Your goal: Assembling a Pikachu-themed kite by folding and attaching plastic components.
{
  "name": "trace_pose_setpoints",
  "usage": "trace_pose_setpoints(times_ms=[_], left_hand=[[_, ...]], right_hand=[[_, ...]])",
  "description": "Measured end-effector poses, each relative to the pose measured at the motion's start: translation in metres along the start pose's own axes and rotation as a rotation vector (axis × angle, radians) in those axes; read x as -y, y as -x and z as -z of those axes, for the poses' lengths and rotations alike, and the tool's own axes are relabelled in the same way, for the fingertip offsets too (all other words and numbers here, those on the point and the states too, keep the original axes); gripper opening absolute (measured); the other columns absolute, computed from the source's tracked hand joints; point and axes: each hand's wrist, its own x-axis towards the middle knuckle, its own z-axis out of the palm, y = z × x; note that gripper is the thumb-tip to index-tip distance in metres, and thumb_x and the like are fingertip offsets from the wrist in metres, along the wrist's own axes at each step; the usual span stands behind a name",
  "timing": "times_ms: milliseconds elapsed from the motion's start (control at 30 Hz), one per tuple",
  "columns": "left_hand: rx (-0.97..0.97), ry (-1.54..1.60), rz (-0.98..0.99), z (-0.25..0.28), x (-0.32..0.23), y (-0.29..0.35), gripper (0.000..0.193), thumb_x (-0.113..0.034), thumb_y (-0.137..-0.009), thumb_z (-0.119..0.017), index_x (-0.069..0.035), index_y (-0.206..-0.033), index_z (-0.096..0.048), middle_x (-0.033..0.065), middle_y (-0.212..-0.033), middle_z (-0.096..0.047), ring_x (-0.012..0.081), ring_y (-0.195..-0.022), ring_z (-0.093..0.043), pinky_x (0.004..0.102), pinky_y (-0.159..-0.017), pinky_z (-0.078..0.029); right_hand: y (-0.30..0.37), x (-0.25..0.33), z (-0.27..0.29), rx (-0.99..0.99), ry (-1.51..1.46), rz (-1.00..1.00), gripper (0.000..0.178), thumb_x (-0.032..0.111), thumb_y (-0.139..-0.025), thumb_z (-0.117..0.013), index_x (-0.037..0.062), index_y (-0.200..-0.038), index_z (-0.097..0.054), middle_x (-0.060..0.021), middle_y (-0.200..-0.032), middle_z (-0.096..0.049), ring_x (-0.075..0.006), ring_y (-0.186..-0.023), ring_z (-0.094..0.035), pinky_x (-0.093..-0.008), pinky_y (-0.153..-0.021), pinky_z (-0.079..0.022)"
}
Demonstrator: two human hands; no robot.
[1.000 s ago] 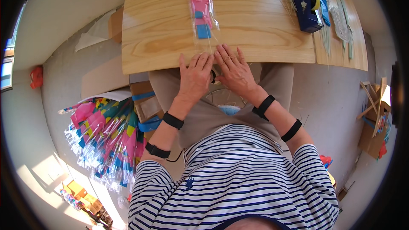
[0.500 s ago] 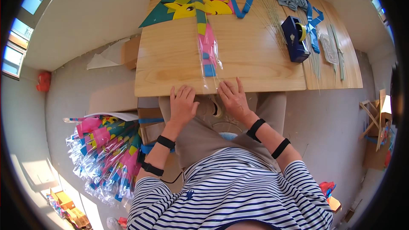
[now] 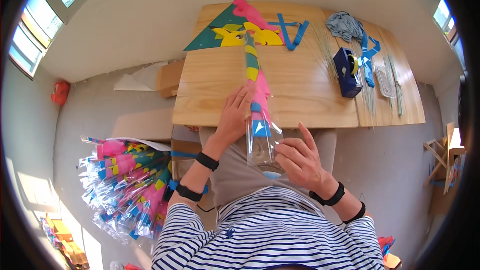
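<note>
A flat triangular kite (image 3: 217,26), green and pink with yellow animal shapes, lies on the far left of the table. Over its middle runs a long clear plastic bag (image 3: 256,156) holding a rolled kite (image 3: 253,72) in green, yellow, pink and blue. The bag's near end hangs past the front edge above my lap. My left hand (image 3: 235,116) lies across the bag near that edge, fingers stretched out. My right hand (image 3: 300,159) pinches the right side of the bag's near end, index finger raised.
Right on the table (image 3: 300,102) stand a blue tape dispenser (image 3: 347,72), thin rods (image 3: 327,52), blue straps (image 3: 369,62) and a grey cloth (image 3: 345,25). A blue ribbon (image 3: 292,32) lies beside the flat kite. Many bagged kites (image 3: 130,185) are piled at my left.
The bag with the rolled kite has come toward me, over the table's edge. My left hand has moved onto the bag; my right hand has drawn back and taken its near end.
</note>
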Motion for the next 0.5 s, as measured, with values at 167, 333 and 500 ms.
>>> trace_pose_setpoints(times_ms=[167,333,500], left_hand=[[0.017,0.012,-0.222,0.037,-0.019,-0.011,0.046,-0.006,-0.081,-0.068,-0.007,-0.127,-0.069,0.0126,-0.125,-0.070,0.0342,-0.126,-0.060,0.0461,-0.109,-0.047],[-0.456,0.251,0.076,0.151,-0.035,-0.003,0.023,-0.004,-0.093,-0.070,-0.005,-0.115,-0.076,0.0091,-0.109,-0.074,0.0230,-0.096,-0.071,0.0336,-0.084,-0.058],[-1.083,-0.037,0.034,0.336,-0.022,0.061,0.012,-0.005,-0.088,-0.082,0.000,-0.098,-0.080,-0.0055,-0.088,-0.072,0.0010,-0.074,-0.055,0.0207,-0.066,-0.043]], right_hand=[[-0.013,0.028,0.030,-0.066,-0.016,0.031,0.013,0.005,-0.076,-0.072,0.0053,-0.089,-0.068,-0.0061,-0.102,-0.071,-0.0253,-0.097,-0.070,-0.0625,-0.119,-0.035],[-0.023,0.044,0.039,-0.222,-0.054,-0.066,0.022,0.009,-0.086,-0.075,0.0020,-0.106,-0.070,-0.0115,-0.107,-0.072,-0.0313,-0.099,-0.069,-0.0604,-0.114,-0.041],[-0.016,0.054,0.018,-0.088,-0.103,-0.056,0.023,0.006,-0.084,-0.076,0.0006,-0.106,-0.069,-0.0119,-0.101,-0.072,-0.0311,-0.095,-0.068,-0.0588,-0.113,-0.042]])
